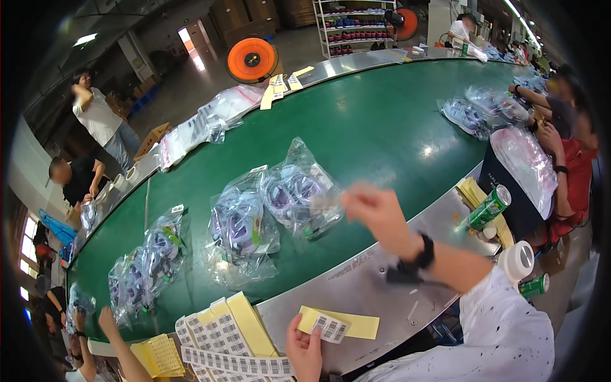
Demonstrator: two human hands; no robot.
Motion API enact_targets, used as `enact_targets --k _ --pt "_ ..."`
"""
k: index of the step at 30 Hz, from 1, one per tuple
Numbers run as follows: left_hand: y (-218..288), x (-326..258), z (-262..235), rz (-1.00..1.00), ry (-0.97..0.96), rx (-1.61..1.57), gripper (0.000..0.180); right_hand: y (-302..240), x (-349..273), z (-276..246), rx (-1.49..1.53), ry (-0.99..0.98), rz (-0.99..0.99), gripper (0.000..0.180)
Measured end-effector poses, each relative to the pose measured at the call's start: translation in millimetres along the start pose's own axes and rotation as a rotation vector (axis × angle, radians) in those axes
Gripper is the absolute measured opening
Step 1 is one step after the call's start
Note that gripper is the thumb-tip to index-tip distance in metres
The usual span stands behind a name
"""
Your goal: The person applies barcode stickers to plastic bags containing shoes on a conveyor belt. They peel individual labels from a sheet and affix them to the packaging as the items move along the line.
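Clear plastic bag of pale blue-and-purple shoes (296, 194): lies on the long, smooth, green-topped table (382, 121), with a similar bag of shoes (238, 223) just to its left. To my eye it should be fairly light, soft and slippery, its film loose and crinkly. Grasping round the shoes through the plastic looks surer than pulling the slack ends, which may slide or tear.

Right hand (374, 209): reaches out over the green, a black band (424, 251) on its wrist, fingertips bunched together beside the bag's right side. It is blurred, so I can't tell whether it grips anything or touches the film.

Left hand (304, 349): waits low at the near edge, thumb and fingers pinching the left end of a narrow yellow paper strip (364, 326) that carries a small block of white barcode labels (330, 329).

Narrow yellow strip: appears next to weightless, thin and bendy. I'd take it by its bare yellow part, since the labels are probably sticky underneath and could crease.

Brushed metal border (344, 290): bears a spread of yellow-backed barcode sheets (216, 328) left of the left hand, and a green drinks can (491, 207) off to the right.
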State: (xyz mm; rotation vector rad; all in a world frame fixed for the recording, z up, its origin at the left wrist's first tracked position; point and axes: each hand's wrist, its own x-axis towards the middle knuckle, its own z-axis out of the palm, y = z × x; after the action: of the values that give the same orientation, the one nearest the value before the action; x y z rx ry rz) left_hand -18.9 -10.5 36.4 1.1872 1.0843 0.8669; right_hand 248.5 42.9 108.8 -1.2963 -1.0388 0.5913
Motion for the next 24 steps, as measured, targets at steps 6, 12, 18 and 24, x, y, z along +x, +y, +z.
enact_targets --k 6,12,18,24 --pt "7 0 6 -0.082 0.007 0.002 0.038 120 170 -15 -0.063 0.119 0.175 0.052" --pt "4 1 0 -0.19 -0.015 0.104 0.041 152 229 31 -0.553 0.24 0.092 0.052" --pt "-13 0 -6 -0.175 -0.015 0.154 0.04 165 225 28 -0.5 0.261 -0.04 0.046" --pt "-8 4 -4 -0.179 -0.045 0.133 0.039 180 165 -20 -0.15 0.225 0.208 0.055"
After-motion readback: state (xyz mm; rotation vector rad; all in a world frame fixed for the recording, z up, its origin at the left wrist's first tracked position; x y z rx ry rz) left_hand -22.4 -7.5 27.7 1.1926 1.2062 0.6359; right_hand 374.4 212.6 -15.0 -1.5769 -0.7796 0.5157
